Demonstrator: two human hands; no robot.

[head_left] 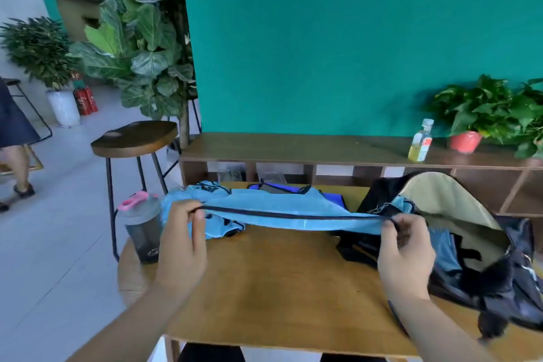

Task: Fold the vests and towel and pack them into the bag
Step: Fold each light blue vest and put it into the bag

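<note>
Left hand (182, 232) and right hand (407, 247) each pinch one end of the light blue vest's (279, 207) dark-piped edge. Fingers are curled and the cloth is pulled taut just above the wooden table (279, 288). Fabric looks thin, limp, slick synthetic. It's light, likely to sag and slide, so grip at the edge corners. Black bag (435, 197) with beige lining gapes open at right, beside the vest. Darker blue vest (282, 186) lies farther back.

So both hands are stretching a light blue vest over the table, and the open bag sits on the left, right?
No: the head view shows the open bag on the right, beside the right hand. The left hand and right hand do stretch the light blue vest over the table.
</note>
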